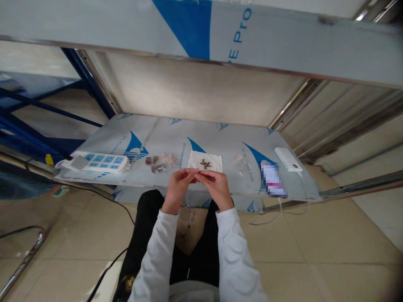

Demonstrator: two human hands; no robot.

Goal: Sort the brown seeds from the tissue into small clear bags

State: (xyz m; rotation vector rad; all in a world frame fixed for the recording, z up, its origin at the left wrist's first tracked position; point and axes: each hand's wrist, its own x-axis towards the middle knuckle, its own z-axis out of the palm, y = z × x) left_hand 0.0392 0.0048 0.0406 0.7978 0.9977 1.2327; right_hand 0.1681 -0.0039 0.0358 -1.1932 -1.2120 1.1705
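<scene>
While hands (180,186) meet, brown pieces (205,164), axes crisscrossed

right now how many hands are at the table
2: the left hand and the right hand, meeting at the fingertips by the near side of the white sheet on the table. Both show, though some fingers are hidden.

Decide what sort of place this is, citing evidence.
Probably a workshop or workroom: there is a film-covered workbench, a multi-socket power strip, and small brown pieces on a white sheet.
</scene>
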